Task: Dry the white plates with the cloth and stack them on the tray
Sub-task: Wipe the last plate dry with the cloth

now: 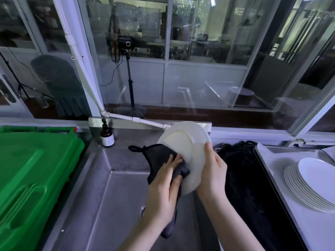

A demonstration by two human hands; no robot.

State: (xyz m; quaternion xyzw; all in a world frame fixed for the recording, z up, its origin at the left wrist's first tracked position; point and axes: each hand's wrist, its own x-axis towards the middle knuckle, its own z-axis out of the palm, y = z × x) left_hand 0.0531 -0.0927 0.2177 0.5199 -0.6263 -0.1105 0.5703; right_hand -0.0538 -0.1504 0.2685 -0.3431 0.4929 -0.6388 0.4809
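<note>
Plate [183,142] held on edge over the sink [108,178], seen face turned left; round, so no long axis. Right hand [213,171] grips its right rim, thumb in front. Left hand [163,187] bunches cloth [159,154] against it. Stiff, breakable, likely wet-slick: hold by rim. Stack [311,183] sits on tray [272,160].

Stainless steel sink basin [112,187]: left half and floor open. Over the sink's right half, left hand [163,187], right hand [213,171], tilted round white plate [183,142] and dark grey cloth [159,154] fill the space. Left of sink: big green plastic bin [32,178] blocks. Back-left sink corner: brown pump bottle [107,135]. Right of sink: black tangled heap [241,178], then metal tray [311,230] with stack of white plates [311,185]; tray's near side is bare.
</note>
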